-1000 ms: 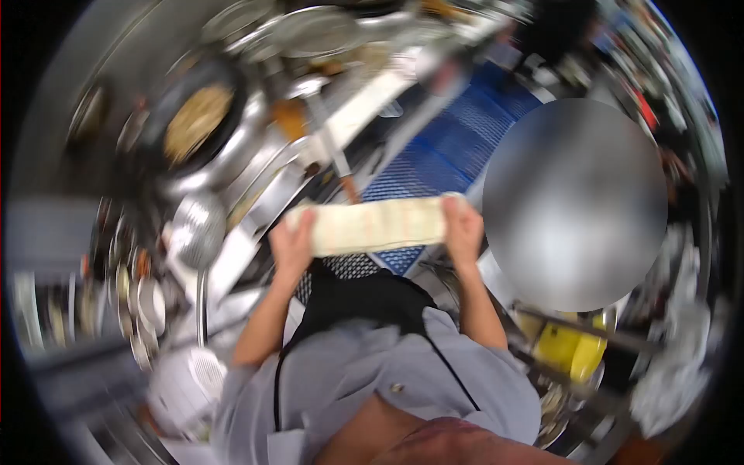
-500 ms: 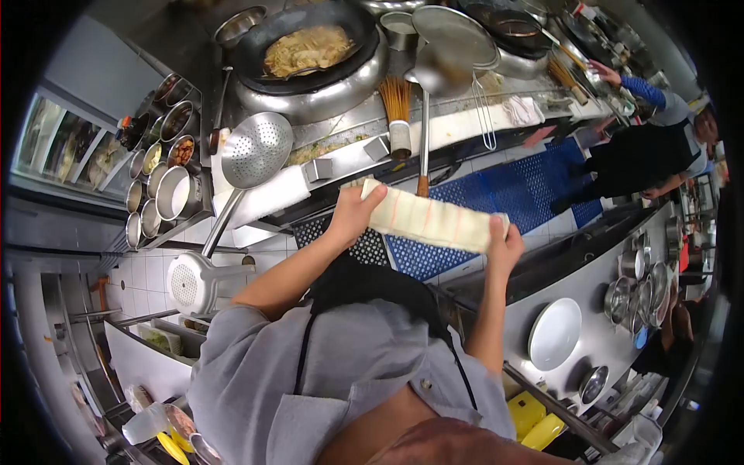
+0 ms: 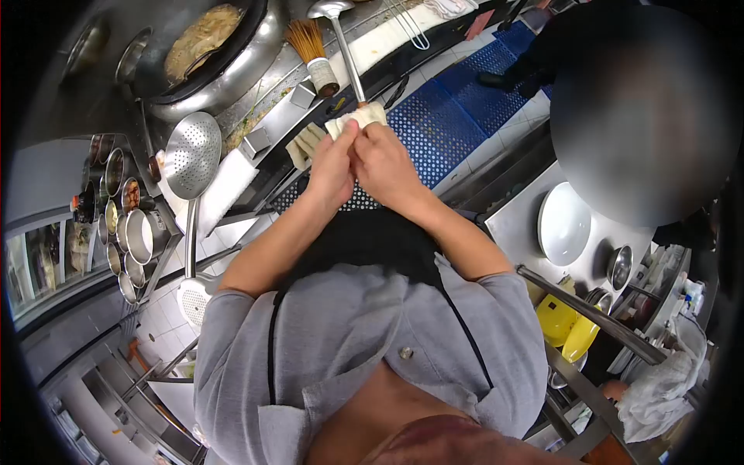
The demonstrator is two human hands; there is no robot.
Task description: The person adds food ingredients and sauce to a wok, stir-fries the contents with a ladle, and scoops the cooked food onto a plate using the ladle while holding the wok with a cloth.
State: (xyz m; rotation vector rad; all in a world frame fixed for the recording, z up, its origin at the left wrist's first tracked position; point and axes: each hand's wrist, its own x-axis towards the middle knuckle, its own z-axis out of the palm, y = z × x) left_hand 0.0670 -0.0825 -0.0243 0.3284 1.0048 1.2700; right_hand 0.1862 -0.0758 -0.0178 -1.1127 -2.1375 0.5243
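My left hand (image 3: 333,164) and my right hand (image 3: 384,164) are pressed together in front of my black apron, both closed around a folded pale cloth (image 3: 358,118). Only the cloth's upper part shows above my thumbs; the fingers hide the rest. Just left of it lies another beige folded cloth (image 3: 305,147) at the stove's front edge; whether the two are joined I cannot tell. Past my hands a long-handled ladle (image 3: 346,53) points its wooden handle end towards the cloth. Beside that is a bamboo wok brush (image 3: 311,53).
At upper left a wok (image 3: 246,35) holds pale cooked food (image 3: 203,37). A perforated skimmer (image 3: 192,157) rests near several seasoning pots (image 3: 140,236). A blue mat (image 3: 434,116) covers the floor. On the right counter sits a white bowl (image 3: 564,225); a blurred person stands beyond.
My hands have come together from holding the cloth stretched flat between them; it is now folded up small. The view has shifted, and the other person appears much nearer.
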